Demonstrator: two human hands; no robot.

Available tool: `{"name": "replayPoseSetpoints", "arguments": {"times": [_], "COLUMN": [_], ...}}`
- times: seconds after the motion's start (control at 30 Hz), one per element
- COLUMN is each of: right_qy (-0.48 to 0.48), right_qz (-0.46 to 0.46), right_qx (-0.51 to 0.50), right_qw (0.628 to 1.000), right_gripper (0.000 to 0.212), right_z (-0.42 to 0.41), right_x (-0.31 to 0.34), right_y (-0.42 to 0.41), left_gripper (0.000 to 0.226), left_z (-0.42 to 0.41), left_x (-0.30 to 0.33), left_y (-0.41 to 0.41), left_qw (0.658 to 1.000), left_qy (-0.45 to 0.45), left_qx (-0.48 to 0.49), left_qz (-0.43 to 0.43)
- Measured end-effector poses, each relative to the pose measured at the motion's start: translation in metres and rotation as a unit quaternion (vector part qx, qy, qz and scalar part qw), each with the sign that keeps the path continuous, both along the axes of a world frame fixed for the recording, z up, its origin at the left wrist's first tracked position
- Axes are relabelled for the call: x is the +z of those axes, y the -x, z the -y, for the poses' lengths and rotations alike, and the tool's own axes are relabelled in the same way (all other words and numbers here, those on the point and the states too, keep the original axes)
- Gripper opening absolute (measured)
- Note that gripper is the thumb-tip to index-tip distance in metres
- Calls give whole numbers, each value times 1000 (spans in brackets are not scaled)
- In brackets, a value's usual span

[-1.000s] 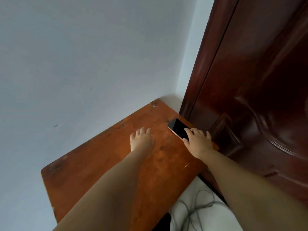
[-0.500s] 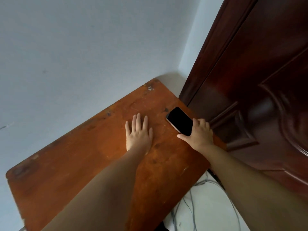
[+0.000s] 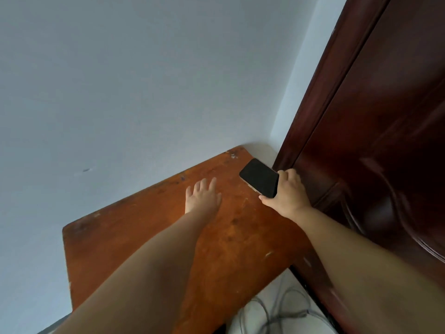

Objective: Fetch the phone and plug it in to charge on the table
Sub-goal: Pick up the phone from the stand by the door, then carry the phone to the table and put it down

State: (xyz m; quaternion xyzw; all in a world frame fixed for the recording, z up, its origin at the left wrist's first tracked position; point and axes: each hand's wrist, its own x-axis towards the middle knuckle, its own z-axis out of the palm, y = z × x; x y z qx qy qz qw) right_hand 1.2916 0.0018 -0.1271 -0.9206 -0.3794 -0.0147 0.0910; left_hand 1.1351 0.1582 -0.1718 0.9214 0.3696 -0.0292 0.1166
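Observation:
A black phone (image 3: 260, 177) with a dark screen is tilted up off the far right corner of the worn orange-brown wooden table (image 3: 134, 239). My right hand (image 3: 286, 194) grips its near end, thumb below and fingers on the right edge. Left of it, my left hand (image 3: 202, 196) rests flat on the tabletop, palm down and fingers spread, holding nothing. Grey cables (image 3: 277, 309) lie on the pale floor below the table's near right edge; I cannot tell whether one is a charger.
A dark red-brown wooden door (image 3: 375, 145) stands right beside the table's right edge, close to my right hand. A plain pale wall (image 3: 144, 80) runs behind the table and meets the door frame in the corner.
My right hand has closed on the phone and lifted its near end off the table, toward the far corner. The left hand has stayed flat on the tabletop. The view has shifted.

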Motion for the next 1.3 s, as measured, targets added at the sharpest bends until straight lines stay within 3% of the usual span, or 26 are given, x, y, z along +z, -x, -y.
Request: {"name": "replayPoseSetpoints", "arguments": {"times": [0.33,0.6,0.77,1.03,1.3], "right_qy": [-63,-59,-55,-46,-24], "right_qz": [-5,-11,-22,-59,-83], "right_qx": [141,317,444,563,697], "right_qw": [988,946,894,823,711], "right_gripper": [79,78,76,73,73], "right_z": [-7,-56,-83,-84,-37], "right_x": [49,64,67,58,61], "right_y": [129,295,432,691,958], "left_gripper": [53,48,38,34,28], "left_z": [40,66,102,182,301], "left_x": [57,76,79,86,101], "left_y": [163,360,501,743,978], "left_qw": [986,943,898,815,692], "left_qy": [-39,-55,-63,-100,-138], "left_qx": [146,322,434,570,709], "left_qz": [65,65,48,39,-16]}}
